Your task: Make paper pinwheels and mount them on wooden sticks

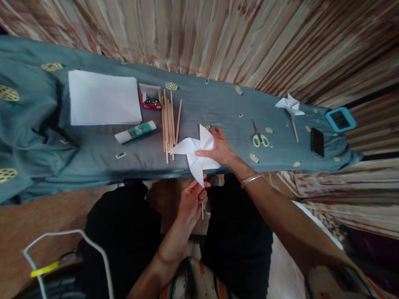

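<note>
A white paper pinwheel (192, 146) with folded blades is held over the table's near edge. My right hand (221, 148), a bangle at its wrist, grips the paper head from the right, thumb on the front and fingers behind. Below the head, my left hand (192, 202) is closed around the pinwheel's thin wooden stick (202, 212), whose lower end pokes out under the fingers. The upper part of the stick is hidden by the paper and hand. Just left of the pinwheel lies a bundle of wooden sticks (169, 125).
On the cloth-covered table (218, 99) lie a paper stack (105, 99), a small box of metal pins (151, 98), a glue stick (136, 132) and scissors (259, 137). Farther right are another pinwheel (290, 106), a phone (317, 142) and a blue-framed device (340, 119). Curtains hang behind.
</note>
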The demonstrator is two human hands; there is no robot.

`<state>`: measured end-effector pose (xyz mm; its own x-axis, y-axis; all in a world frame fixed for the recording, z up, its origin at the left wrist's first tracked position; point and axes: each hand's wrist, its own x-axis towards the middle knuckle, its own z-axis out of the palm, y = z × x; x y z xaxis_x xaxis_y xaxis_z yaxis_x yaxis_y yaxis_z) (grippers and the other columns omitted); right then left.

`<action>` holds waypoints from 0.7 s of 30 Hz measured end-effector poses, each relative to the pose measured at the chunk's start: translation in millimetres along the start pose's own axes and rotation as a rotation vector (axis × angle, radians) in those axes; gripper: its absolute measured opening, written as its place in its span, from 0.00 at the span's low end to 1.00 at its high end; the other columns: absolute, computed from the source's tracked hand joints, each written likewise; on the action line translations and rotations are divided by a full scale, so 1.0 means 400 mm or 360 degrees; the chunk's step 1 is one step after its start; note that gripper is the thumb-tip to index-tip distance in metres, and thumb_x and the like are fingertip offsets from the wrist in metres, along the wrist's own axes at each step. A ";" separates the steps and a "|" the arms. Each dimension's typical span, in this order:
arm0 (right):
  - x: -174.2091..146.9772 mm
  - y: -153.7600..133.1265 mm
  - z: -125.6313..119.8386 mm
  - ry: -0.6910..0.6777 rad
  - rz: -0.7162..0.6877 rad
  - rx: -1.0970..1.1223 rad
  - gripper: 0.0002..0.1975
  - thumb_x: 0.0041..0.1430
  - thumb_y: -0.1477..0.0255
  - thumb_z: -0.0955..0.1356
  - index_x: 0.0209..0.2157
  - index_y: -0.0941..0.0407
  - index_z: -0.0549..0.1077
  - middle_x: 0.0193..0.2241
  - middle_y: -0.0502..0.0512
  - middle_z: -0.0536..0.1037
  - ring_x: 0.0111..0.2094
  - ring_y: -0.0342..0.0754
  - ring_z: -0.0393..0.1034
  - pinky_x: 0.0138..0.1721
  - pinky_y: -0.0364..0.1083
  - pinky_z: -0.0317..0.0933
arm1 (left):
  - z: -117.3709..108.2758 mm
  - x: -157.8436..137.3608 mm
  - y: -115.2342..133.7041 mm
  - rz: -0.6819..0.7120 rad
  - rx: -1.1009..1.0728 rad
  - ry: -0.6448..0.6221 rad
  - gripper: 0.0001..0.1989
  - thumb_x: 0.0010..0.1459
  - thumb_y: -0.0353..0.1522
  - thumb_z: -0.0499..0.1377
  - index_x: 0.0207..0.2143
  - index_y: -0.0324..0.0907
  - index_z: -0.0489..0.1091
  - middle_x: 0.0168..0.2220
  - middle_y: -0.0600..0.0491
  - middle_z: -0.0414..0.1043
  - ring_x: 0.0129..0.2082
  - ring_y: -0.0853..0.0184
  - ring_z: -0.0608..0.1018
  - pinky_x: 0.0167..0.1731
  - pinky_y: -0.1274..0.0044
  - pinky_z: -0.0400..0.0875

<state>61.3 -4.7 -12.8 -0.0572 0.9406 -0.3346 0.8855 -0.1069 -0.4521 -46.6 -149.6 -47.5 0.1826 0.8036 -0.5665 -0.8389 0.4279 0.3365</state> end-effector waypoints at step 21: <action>0.005 -0.012 0.005 -0.0042 0.0061 0.0012 0.59 0.38 0.57 0.77 0.67 0.56 0.47 0.70 0.66 0.38 0.70 0.63 0.33 0.66 0.66 0.35 | 0.000 0.000 -0.001 -0.0026 -0.0013 -0.0008 0.14 0.42 0.30 0.70 0.34 0.37 0.77 0.25 0.54 0.73 0.17 0.81 0.58 0.17 0.83 0.46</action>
<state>55.8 -3.0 -13.1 -0.0358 0.9269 -0.3736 0.8839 -0.1451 -0.4446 -46.1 -149.7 -47.7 0.1988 0.7986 -0.5681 -0.8398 0.4375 0.3213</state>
